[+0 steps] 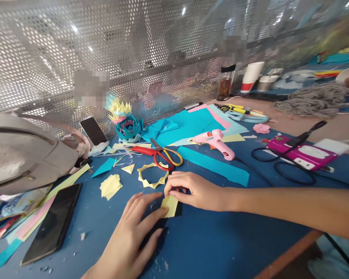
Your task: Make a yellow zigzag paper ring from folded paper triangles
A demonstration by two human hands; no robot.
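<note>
A small piece of yellow paper lies on the blue tabletop between my hands. My right hand pinches its upper edge, with the fingers curled. My left hand is spread, its index fingertip resting on the paper's left side. Just beyond my hands stands a ring of folded yellow paper points. To its left are a stack of yellow paper squares and a folded yellow triangle. Red-and-yellow handled scissors lie behind the ring, partly overlapping it.
A pink glue gun with a black cord lies beyond my right hand, beside a blue paper strip. A magenta power strip is at the right. A black phone and a backpack are left. A layered paper flower stands behind.
</note>
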